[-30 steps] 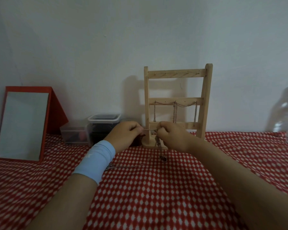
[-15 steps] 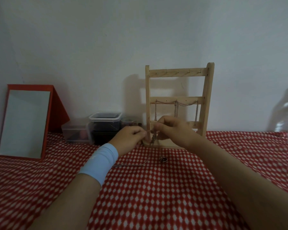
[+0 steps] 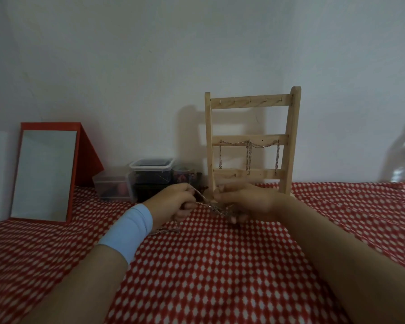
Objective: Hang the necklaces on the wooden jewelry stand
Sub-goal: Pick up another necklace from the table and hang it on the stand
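One necklace (image 3: 206, 204) runs between left hand (image 3: 173, 203) and right hand (image 3: 251, 202), each pinching it, near the tabletop's (image 3: 220, 265) far edge (wooden stand (image 3: 293, 141) just behind).

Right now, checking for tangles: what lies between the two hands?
In the head view, a thin chain necklace stretches from the left hand to the right hand.

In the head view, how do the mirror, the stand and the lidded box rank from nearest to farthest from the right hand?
1. Stand, just behind the right hand.
2. Lidded box, further left, beyond the left hand.
3. Mirror, far left, against the wall.
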Motion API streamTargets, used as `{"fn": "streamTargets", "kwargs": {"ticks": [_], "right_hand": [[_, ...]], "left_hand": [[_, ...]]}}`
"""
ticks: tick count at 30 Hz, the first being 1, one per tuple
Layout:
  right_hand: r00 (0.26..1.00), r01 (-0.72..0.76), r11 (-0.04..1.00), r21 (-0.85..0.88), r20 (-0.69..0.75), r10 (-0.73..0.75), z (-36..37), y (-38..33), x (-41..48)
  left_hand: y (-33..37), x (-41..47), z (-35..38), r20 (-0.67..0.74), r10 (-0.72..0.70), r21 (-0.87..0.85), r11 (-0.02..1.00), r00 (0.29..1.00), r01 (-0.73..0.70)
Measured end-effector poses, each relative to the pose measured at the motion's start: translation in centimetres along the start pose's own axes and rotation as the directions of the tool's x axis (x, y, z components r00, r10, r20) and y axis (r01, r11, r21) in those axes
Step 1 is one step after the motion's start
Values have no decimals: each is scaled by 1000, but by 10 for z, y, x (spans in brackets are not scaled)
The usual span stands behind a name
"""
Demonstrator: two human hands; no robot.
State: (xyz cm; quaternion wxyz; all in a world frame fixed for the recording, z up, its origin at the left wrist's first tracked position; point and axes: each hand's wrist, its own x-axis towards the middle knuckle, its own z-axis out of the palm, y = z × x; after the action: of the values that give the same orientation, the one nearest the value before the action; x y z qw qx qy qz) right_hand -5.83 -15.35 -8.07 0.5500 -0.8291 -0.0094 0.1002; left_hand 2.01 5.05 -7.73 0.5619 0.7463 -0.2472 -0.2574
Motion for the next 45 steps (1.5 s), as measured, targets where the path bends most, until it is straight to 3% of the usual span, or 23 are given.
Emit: {"fn": "streamTargets", "kwargs": {"ticks": [4, 7, 12, 18, 23, 25, 26, 30, 34, 36, 39, 45], "right_hand": [[999, 23, 954, -300, 46, -10, -3, -6, -2], [998, 0, 869, -495, 61, 35, -2, -12, -3], [990, 1, 767, -641, 110, 91, -4, -34, -11], [944, -110, 881, -461, 228, 238, -24, -33, -16], [951, -151, 770, -620, 121, 284, -32, -21, -11], [949, -172, 720, -672, 83, 304, -32, -20, -8], [949, -186, 716, -672, 66, 308, -32, -20, -6], [958, -217, 704, -677, -10, 286, -32, -19, 0], [986, -138, 594, -793, -51, 160, -31, -15, 1], [999, -46, 518, -854, -28, 41, -31, -15, 1], [994, 42, 600, -799, -30, -109, -29, -13, 3], [998, 50, 715, -697, 55, -16, -18, 1, 9]], "left_hand": [[-4, -8, -9, -128, 4, 492, 869, 992, 60], [-6, -15, -12, -128, 62, 683, 729, 990, 42], [-6, -16, -10, -56, -2, 836, 547, 998, 48], [-8, -10, -8, -26, -29, 879, 475, 999, 37], [-9, -4, -5, -50, -80, 971, 229, 996, 67], [-6, -1, -2, -24, -36, 981, 190, 999, 30], [-4, 2, 0, 3, 12, 975, 221, 1000, -6], [2, 10, 20, 143, 213, 824, 516, 967, -235], [-13, 22, 30, 320, 223, 761, 518, 921, -390], [-22, 27, 26, 298, 265, 710, 581, 917, -398], [-34, 30, 24, 213, 345, 636, 661, 914, -397], [-42, 31, 28, 57, 379, 503, 788, 924, -354]]}}
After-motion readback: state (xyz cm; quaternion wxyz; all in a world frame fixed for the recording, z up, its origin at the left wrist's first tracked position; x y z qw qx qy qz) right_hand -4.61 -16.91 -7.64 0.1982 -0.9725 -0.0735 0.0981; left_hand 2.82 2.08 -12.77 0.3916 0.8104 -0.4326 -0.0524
